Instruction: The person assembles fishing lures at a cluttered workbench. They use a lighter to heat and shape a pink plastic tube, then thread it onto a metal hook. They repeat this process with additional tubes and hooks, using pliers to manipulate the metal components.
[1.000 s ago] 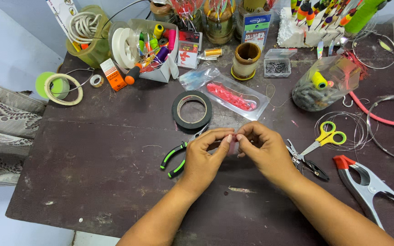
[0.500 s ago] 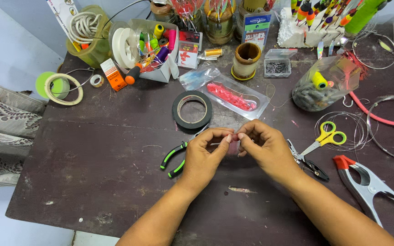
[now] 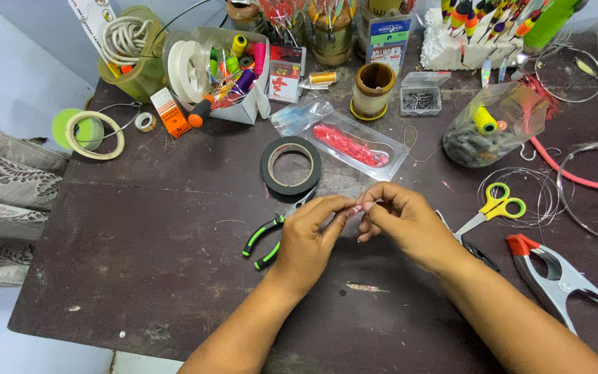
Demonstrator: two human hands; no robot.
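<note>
Pink bit (image 3: 356,209) sits pinched between my left hand (image 3: 306,239) and right hand (image 3: 403,223), both closed on it by the fingertips, held just above the table (image 3: 140,277) near the pliers (image 3: 268,235) for close work.

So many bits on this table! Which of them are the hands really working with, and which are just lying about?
In hand:
left hand
right hand
small pink piece pinched between the fingertips of both

Lying about:
green-handled pliers beside the left hand
black tape roll
clear packet of red lures
yellow scissors
metal spring clamp
wire coils
</note>
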